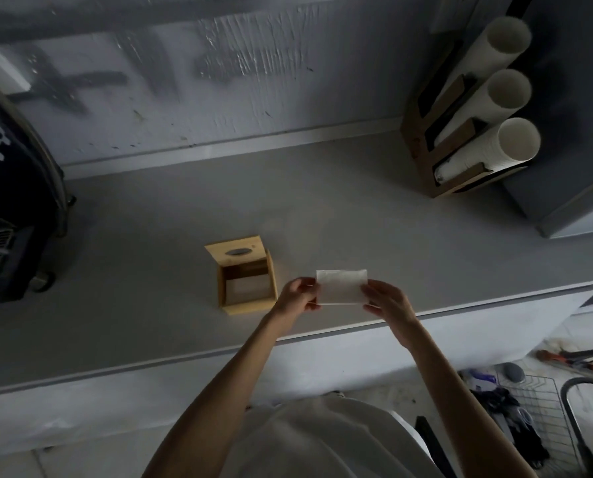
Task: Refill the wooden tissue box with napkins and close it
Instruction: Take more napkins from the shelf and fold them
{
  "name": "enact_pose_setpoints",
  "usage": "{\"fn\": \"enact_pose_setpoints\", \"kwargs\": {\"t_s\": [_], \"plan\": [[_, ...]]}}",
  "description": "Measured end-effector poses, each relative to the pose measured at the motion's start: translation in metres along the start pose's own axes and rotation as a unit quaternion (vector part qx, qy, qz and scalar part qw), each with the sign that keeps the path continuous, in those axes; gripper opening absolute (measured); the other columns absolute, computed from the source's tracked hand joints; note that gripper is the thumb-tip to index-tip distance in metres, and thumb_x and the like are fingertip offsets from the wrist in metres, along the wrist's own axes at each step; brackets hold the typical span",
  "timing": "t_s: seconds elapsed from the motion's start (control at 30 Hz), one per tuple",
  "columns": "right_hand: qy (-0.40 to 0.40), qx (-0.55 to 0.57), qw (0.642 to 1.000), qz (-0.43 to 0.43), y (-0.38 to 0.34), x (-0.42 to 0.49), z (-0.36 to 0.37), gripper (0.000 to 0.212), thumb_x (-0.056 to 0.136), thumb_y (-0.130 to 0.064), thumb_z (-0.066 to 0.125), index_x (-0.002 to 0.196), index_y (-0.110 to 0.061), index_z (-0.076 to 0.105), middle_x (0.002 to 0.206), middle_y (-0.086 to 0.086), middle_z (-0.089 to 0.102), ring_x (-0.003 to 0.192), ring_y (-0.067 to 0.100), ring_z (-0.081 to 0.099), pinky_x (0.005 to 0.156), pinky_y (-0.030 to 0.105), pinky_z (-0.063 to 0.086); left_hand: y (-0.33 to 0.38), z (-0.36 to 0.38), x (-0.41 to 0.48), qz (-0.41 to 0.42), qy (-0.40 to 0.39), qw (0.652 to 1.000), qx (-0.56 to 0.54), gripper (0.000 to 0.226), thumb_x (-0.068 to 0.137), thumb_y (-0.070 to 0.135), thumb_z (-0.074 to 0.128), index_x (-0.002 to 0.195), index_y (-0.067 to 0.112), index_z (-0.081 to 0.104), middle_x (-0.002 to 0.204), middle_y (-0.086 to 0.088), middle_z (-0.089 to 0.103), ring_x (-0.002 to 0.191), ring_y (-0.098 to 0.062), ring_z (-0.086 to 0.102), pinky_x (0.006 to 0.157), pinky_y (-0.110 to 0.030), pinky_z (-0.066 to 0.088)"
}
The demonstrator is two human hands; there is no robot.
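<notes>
Two hands, left (297, 294) and right (384, 300), each grip closed on one napkin (341, 286); one wooden tissue box (248, 282) open.

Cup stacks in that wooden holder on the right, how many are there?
3: top stack, middle stack, bottom stack, all in the wooden holder.

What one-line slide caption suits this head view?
Left hand and right hand hold a napkin stack beside the open wooden tissue box.
</notes>
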State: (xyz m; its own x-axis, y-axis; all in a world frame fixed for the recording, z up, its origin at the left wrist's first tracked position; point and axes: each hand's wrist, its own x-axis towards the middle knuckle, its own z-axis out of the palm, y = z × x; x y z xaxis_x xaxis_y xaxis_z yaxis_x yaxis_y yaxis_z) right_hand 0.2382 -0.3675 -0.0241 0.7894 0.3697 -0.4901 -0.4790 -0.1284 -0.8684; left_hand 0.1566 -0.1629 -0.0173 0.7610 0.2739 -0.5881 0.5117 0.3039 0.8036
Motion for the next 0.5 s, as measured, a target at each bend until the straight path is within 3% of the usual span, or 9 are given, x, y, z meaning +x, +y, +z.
{"fn": "enact_pose_setpoints", "kwargs": {"t_s": [0.17,0.27,0.33,0.4,0.5], "plan": [[-0.013,-0.003,1.0,0.0,-0.007,-0.014,0.018,0.029,0.087,-0.019,0.066,0.112,-0.006,0.067,0.101,0.011,0.066,0.094,0.019,0.063,0.085,0.035,0.055,0.007,-0.027,-0.018,-0.006,-0.017,1.0,-0.005,0.033,0.087,0.015,0.066,0.115,0.0,0.058,0.104,-0.015,0.064,0.091,-0.028,0.065,0.083,-0.041,0.059],[0.0,-0.04,0.999,-0.009,-0.016,-0.017,0.049,0.019,0.087,-0.015,0.067,0.104,-0.009,0.068,0.094,0.01,0.066,0.082,0.017,0.065,0.072,0.025,0.06,0.015,-0.047,-0.027,0.016,0.027,0.999,0.022,0.019,0.088,0.013,0.065,0.105,0.006,0.062,0.092,-0.008,0.064,0.08,-0.02,0.063,0.071,-0.03,0.057],[0.002,-0.074,0.997,-0.025,-0.023,-0.015,0.08,0.016,0.087,-0.009,0.066,0.103,-0.01,0.064,0.091,0.011,0.065,0.076,0.018,0.063,0.063,0.021,0.059,0.021,-0.068,-0.031,0.028,0.083,0.996,0.027,0.009,0.086,0.008,0.066,0.091,0.014,0.061,0.081,-0.005,0.062,0.071,-0.016,0.059,0.068,-0.031,0.053],[-0.006,-0.114,0.992,-0.044,-0.027,-0.007,0.112,0.02,0.087,-0.009,0.066,0.106,-0.012,0.062,0.093,0.013,0.066,0.076,0.025,0.065,0.066,0.032,0.06,0.025,-0.093,-0.03,0.033,0.147,0.987,0.048,0.015,0.081,0.007,0.07,0.083,0.017,0.058,0.074,-0.006,0.062,0.062,-0.018,0.057,0.067,-0.037,0.052],[0.001,-0.202,0.977,-0.069,-0.026,0.004,0.156,0.025,0.084,-0.021,0.069,0.109,-0.017,0.063,0.093,0.009,0.072,0.078,0.033,0.069,0.072,0.049,0.059,0.028,-0.129,-0.027,0.033,0.219,0.967,0.126,0.016,0.07,0.022,0.07,0.076,0.022,0.055,0.072,-0.009,0.064,0.062,-0.026,0.06,0.067,-0.043,0.053]]}}
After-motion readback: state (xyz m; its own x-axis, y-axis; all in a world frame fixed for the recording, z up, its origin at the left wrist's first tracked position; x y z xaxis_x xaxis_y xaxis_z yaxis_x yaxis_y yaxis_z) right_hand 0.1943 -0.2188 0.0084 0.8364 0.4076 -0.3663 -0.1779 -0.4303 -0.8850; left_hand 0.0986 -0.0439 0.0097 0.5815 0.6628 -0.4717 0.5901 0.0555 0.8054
